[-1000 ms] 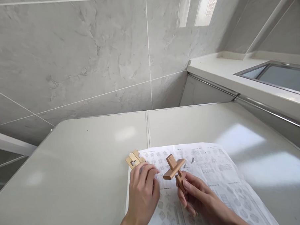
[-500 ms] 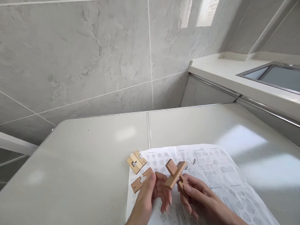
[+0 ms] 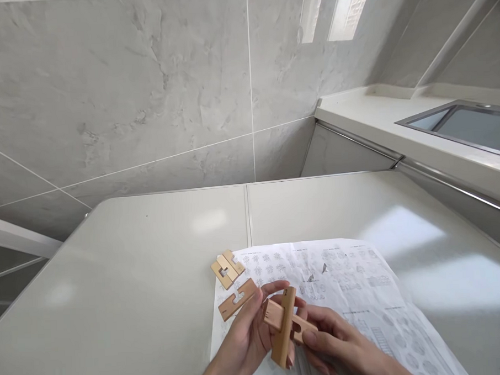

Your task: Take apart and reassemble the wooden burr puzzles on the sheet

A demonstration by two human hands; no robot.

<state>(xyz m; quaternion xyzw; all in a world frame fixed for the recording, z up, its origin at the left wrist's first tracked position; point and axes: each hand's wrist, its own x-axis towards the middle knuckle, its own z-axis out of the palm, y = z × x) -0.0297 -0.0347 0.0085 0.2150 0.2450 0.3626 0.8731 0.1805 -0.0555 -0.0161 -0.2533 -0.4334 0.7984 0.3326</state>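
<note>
My right hand point(image 3: 339, 338) pinches two interlocked wooden puzzle pieces by one end, with its thumb on the slotted piece point(image 3: 300, 329). Crossing that is a long bar point(image 3: 284, 332) marked 2, tilted toward me. My left hand point(image 3: 250, 331) cups the joined pieces from the left, its fingers curled behind them; part of those fingers is hidden. Just left of that hand lies a loose notched wooden piece point(image 3: 230, 309). Beyond it, lighter notched pieces point(image 3: 229, 269) rest side by side at the paper's corner.
A creased sheet of printed paper point(image 3: 346, 294) with small diagrams lies under my hands on the pale table point(image 3: 134, 286). Tiled wall point(image 3: 146, 92) rises behind the table. At the right is a white counter point(image 3: 366, 110) with a sink point(image 3: 466, 125).
The joined pieces have moved down and turned, so the bar marked 2 stands steeper. They now sit against my left hand, whose fingers have closed in around them.
</note>
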